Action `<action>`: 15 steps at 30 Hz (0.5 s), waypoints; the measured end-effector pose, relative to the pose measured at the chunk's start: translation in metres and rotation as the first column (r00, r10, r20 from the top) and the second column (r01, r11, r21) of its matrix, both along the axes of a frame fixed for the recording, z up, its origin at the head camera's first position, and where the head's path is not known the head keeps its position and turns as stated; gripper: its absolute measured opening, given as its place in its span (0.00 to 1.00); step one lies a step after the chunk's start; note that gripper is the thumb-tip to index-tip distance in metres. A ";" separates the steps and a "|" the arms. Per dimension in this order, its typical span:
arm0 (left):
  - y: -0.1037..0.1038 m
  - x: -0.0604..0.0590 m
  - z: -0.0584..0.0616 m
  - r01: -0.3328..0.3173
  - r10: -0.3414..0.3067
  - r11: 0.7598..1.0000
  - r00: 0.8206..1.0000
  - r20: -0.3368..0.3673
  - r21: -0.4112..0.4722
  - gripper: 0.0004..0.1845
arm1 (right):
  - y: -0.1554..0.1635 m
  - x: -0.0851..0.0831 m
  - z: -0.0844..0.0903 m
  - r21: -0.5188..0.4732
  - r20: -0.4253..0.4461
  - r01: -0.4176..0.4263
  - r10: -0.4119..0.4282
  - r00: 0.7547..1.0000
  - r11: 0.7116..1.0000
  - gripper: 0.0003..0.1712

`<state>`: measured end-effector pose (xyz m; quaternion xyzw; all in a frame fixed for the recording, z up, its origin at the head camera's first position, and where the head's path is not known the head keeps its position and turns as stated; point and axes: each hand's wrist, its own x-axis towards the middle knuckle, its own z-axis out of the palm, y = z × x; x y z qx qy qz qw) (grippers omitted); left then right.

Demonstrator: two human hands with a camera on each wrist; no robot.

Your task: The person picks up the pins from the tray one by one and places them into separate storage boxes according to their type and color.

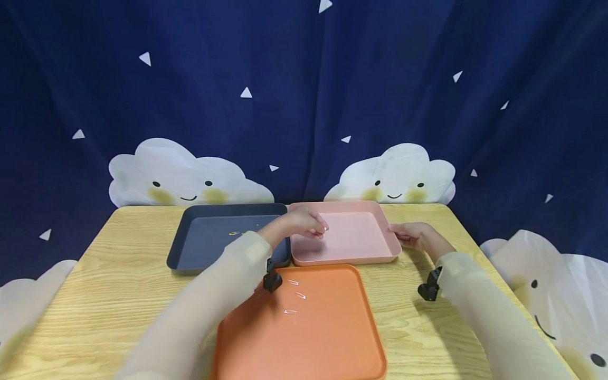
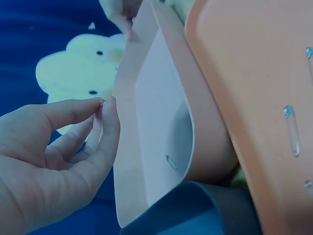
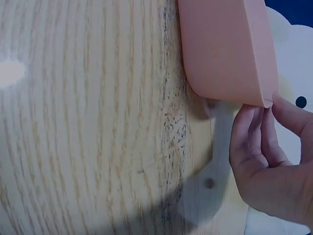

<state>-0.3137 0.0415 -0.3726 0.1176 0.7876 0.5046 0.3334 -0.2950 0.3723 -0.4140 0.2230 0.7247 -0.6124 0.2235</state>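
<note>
My left hand [image 1: 319, 228] hovers over the left part of the pink tray [image 1: 361, 257] and pinches a small metal safety pin [image 2: 101, 103] between thumb and forefinger [image 2: 73, 108]. Another pin [image 2: 171, 162] lies on the pink tray's floor below it. My right hand [image 1: 407, 236] grips the pink tray's right rim [image 3: 259, 100], thumb above and fingers [image 3: 249, 132] beneath. In front lies an orange tray [image 1: 332, 348] with three loose pins [image 1: 300, 295]. A dark blue tray [image 1: 199, 248] to the left holds a pin [image 1: 235, 233].
The three trays sit close together on a wooden table [image 1: 104, 285]. A dark blue curtain with white clouds [image 1: 176, 177] hangs right behind the table's far edge. Bare wood lies to the left and right of the trays.
</note>
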 end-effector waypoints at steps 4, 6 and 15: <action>0.002 -0.010 -0.003 -0.022 0.022 0.999 1.000 0.001 -0.045 0.15 | 0.002 -0.002 0.000 -0.043 0.033 -0.001 0.002 0.999 0.999 0.13; 0.002 -0.014 -0.004 -0.037 0.036 0.997 0.999 -0.013 -0.067 0.15 | 0.004 -0.002 0.000 -0.049 0.052 -0.007 0.009 0.999 0.999 0.14; 0.013 -0.022 -0.004 -0.094 0.082 0.984 0.993 -0.082 -0.149 0.10 | 0.015 -0.002 0.002 -0.150 0.115 -0.036 0.054 0.992 0.988 0.10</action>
